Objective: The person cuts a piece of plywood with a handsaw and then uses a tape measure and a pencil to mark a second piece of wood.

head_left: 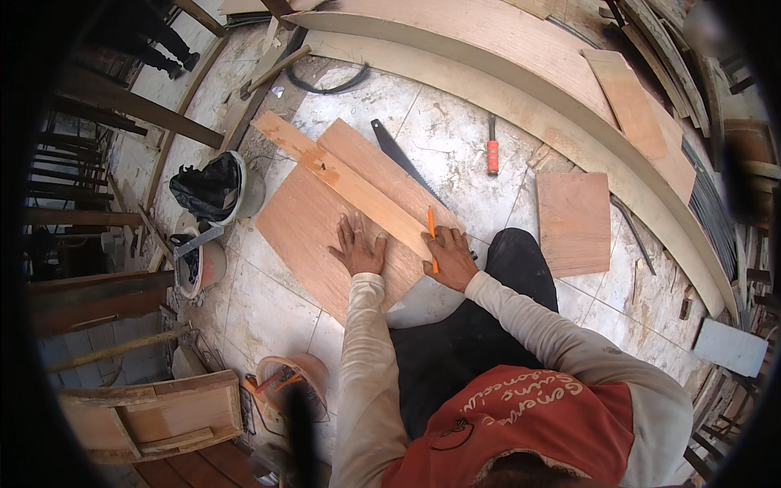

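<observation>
My left hand (360, 246) lies flat with spread fingers on a reddish-brown plywood sheet (286, 213). A long, pale wooden strip (368, 193) lies slantwise across the plywood. At the strip's near end, my right hand (452, 259) presses down with an orange pencil (432, 218) held between its fingers. The pencil stands out past the knuckles, pointing away from me. Along the plywood's far right edge runs a dark, tapering blade (400, 156), like a handsaw's; its other end is hidden.
A red-handled tool (492, 157) and a square plywood piece (573, 224) lie on the tiles to the right. Left stand a bucket (251, 191) with black plastic, a second bucket (213, 267) and a tool bucket (313, 370). A long curved-looking board (521, 98) bounds the far side.
</observation>
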Motion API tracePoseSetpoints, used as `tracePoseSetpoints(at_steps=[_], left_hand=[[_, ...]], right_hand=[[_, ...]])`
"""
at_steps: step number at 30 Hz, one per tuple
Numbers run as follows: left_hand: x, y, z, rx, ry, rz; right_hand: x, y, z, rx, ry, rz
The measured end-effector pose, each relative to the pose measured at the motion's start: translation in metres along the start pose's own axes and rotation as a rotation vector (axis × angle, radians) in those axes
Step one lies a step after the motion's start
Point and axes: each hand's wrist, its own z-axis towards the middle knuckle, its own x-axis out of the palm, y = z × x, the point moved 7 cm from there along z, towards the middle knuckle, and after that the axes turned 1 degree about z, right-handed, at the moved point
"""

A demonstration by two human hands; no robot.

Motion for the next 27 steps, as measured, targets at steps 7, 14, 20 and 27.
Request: tracePoseSetpoints(at_steps=[7, 14, 20, 27], left_hand=[[-0.042, 0.082, -0.11, -0.731, 0.024, 0.103], [-0.043, 0.14, -0.143, -0.817, -0.088, -0.204], [-0.046, 0.115, -0.121, -0.892, 0.05, -0.229], [-0.017, 0.149, -0.127, -0.947, 0.302, -0.117]], right_hand=[[-0.131, -0.108, -0.05, -0.133, -0.253, -0.201], [-0.145, -0.203, -0.139, -0.021, -0.3, -0.183], [-0.122, -0.277, -0.188, 0.44, -0.079, -0.37], [-0.078, -0.109, -0.09, -0.074, 0.026, 0.073]])
